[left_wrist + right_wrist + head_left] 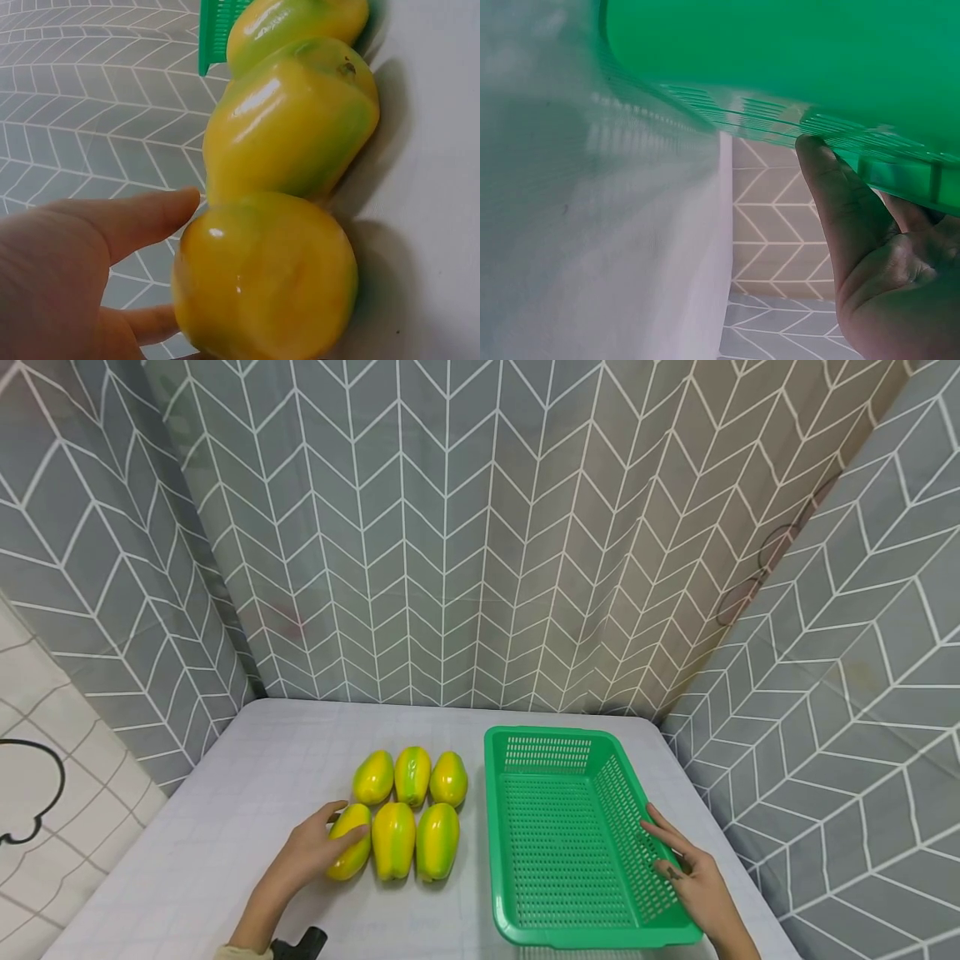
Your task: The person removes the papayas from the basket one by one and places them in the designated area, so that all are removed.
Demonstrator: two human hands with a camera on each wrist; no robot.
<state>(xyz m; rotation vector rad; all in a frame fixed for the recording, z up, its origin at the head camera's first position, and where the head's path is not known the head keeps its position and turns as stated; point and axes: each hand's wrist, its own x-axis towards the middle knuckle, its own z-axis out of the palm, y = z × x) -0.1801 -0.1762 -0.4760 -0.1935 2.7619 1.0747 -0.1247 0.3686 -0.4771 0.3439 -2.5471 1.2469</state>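
Six yellow-green papayas lie on the table in two rows of three. My left hand [311, 847] is at the near-left papaya [351, 843], thumb on one side and fingers on the other. In the left wrist view the thumb tip meets the upper edge of that papaya [266, 277], and the papaya beside it [292, 124] lies close against it. My right hand [693, 885] holds the right rim of a green plastic basket [498, 860]. In the right wrist view one digit [832, 187] presses the slotted wall below the rim, and other fingers are partly hidden behind the rim.
Three papayas form the back row, the middle one [412, 775] among them. The basket stands right of the fruit, with bare mesh floor. A white cloth covers the table [247, 777]. Grey chevron curtains [465, 568] rise behind and at both sides.
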